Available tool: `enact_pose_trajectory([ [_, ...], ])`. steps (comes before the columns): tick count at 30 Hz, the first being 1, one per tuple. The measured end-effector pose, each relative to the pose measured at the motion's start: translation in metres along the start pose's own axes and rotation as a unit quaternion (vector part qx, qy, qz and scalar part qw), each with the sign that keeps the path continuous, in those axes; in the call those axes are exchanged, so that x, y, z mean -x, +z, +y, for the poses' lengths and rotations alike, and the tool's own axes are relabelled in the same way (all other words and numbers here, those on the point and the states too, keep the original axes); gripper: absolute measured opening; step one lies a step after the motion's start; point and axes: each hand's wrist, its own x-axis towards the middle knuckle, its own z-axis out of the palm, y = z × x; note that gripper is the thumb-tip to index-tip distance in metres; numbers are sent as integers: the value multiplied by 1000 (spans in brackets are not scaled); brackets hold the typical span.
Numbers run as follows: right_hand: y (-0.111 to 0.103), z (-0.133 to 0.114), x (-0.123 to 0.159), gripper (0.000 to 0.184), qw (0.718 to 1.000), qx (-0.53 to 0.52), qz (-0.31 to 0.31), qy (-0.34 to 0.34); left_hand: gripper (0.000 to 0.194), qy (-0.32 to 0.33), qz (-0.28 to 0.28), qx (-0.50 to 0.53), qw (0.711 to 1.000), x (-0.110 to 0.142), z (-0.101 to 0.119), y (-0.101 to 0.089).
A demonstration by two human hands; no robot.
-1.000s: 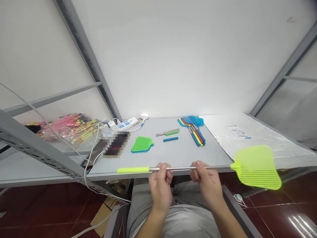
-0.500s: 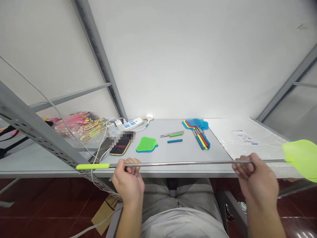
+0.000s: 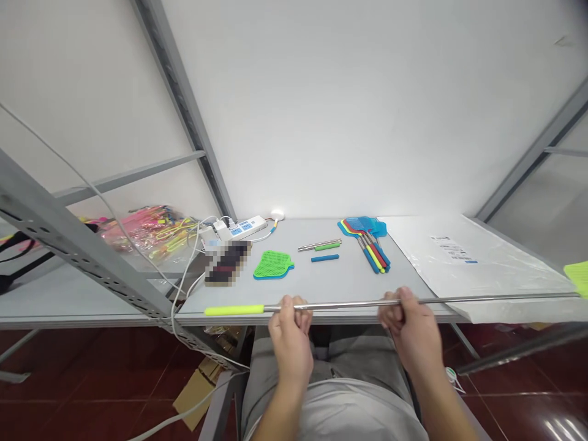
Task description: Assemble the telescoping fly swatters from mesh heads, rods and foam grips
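A long telescopic fly swatter lies level across the front of the table, its metal rod stretched out. My left hand is closed around the rod just right of the yellow-green handle. Farther right, my right hand grips the same rod. The swatter's yellow-green head is cut off by the right edge of the view. Beyond my hands lie a green swatter head over a blue one, metal rods, a green handle and a blue handle.
Several assembled swatters form a pile at the back. A white plastic mailer covers the right side. Toward the left are a phone, a power strip, cables and bagged colourful items. A metal shelf post rises at left.
My left hand has moved right with the swatter's handle. My right hand has come left along the rod, closer to the left one, and the swatter head has slid partly out of view.
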Motion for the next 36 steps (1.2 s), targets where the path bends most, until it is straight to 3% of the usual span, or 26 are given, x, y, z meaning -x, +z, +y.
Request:
enact_pose_trajectory([
  [4, 5, 8, 8, 49, 1000, 9, -21, 7, 48, -11, -36, -6, 999, 7, -7, 1],
  [11, -16, -17, -5, 50, 998, 32, 20, -48, 46, 107, 15, -4, 994, -14, 27, -6],
  [16, -15, -19, -3, 50, 998, 41, 7, -50, 48, 134, 17, 2, 991, -18, 35, -7],
  [21, -14, -16, -3, 49, 999, 33, -11, -24, 49, 129, 26, 43, 990, -6, 18, -2],
  [26, -6, 3, 0, 49, 995, 61, -84, 13, 39, 19, -107, -50, 993, 19, -18, 3],
  [28, -4, 9, 1, 49, 993, 64, -97, 15, 42, -2, -130, -66, 989, 23, -26, 2],
  [33, -8, 2, -4, 53, 998, 44, -34, -10, 43, 70, -67, -73, 993, 4, -15, -4],
  [36, -11, -6, -5, 52, 997, 57, -39, -17, 43, 86, -44, -62, 993, -10, 1, -3],
])
